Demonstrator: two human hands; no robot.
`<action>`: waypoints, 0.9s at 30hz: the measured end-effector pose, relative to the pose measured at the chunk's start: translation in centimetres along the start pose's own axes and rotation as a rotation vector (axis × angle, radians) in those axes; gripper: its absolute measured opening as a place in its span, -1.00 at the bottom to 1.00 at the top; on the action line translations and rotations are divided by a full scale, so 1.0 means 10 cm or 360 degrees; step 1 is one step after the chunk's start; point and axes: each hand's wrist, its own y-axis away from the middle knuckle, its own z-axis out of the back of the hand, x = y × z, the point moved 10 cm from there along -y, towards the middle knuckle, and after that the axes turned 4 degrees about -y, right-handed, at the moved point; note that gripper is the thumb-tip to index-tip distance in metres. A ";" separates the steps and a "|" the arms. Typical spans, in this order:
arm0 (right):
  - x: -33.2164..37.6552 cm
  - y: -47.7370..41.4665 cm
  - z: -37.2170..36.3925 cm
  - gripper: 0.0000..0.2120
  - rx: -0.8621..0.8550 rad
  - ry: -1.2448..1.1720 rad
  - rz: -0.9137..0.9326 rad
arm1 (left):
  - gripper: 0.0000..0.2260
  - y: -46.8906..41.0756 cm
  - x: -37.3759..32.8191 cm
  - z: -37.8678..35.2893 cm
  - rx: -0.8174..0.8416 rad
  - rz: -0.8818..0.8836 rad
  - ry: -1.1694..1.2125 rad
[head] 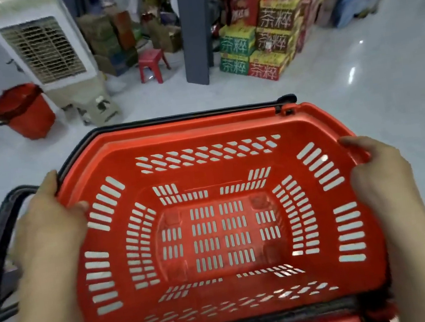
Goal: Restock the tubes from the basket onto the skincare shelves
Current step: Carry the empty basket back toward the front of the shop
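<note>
A red slotted plastic basket [202, 132] fills the lower middle of the head view, held above a pale floor. Nothing lies inside it; no tubes show. My left hand [49, 225] grips its left rim, thumb hooked over the inside wall. My right hand [378, 174] grips the right rim the same way. Black handles lie folded along the far rim and hang off the left side. The skincare shelves are out of view.
Ahead stand a white air cooler [43, 50], a red bucket [24, 112], a small red stool [151, 63], a grey pillar [195, 28] and stacked drink cartons [263, 46]. Glossy floor [384, 78] spreads to the right.
</note>
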 end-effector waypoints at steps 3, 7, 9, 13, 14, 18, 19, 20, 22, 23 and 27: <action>-0.20 -0.36 0.40 -0.46 -0.0094 -0.0011 -0.0086 | -0.26 -0.23 -0.80 -0.31 0.0081 -0.0164 0.0116; -0.41 -0.82 0.95 -0.46 -0.0252 0.0054 -0.0194 | -0.40 -0.35 -1.84 -0.81 0.0161 -0.0426 0.0210; -0.51 -0.99 1.23 -0.48 -0.0352 0.0069 -0.0236 | -0.54 -0.32 -2.32 -1.03 0.0223 -0.0535 0.0239; -0.71 -1.14 1.77 -0.42 -0.0510 0.0065 -0.0340 | -0.51 -0.08 -3.19 -1.37 0.0399 -0.0634 0.0286; -0.76 -1.16 1.90 -0.40 -0.0538 0.0069 -0.0376 | -0.43 0.01 -3.41 -1.42 0.0430 -0.0671 0.0255; -0.99 -1.18 2.32 -0.39 -0.0675 0.0086 -0.0543 | -0.37 0.36 -4.18 -1.51 0.0449 -0.0780 0.0208; -1.05 -1.18 2.40 -0.39 -0.0706 0.0081 -0.0586 | -0.38 0.43 -4.37 -1.55 0.0465 -0.0813 0.0208; -1.12 -1.18 2.47 -0.39 -0.0736 0.0074 -0.0629 | -0.40 0.51 -4.54 -1.59 0.0491 -0.0845 0.0200; -1.22 -1.16 2.61 -0.37 -0.0803 0.0055 -0.0704 | -0.41 0.64 -4.88 -1.68 0.0541 -0.0913 0.0177; -1.27 -1.16 2.67 -0.36 -0.0840 0.0049 -0.0733 | -0.42 0.71 -5.04 -1.72 0.0557 -0.0949 0.0162; -1.41 -1.24 2.87 -0.33 -0.1007 0.0046 -0.0833 | -0.41 0.91 -5.67 -1.98 0.0630 -0.1118 0.0111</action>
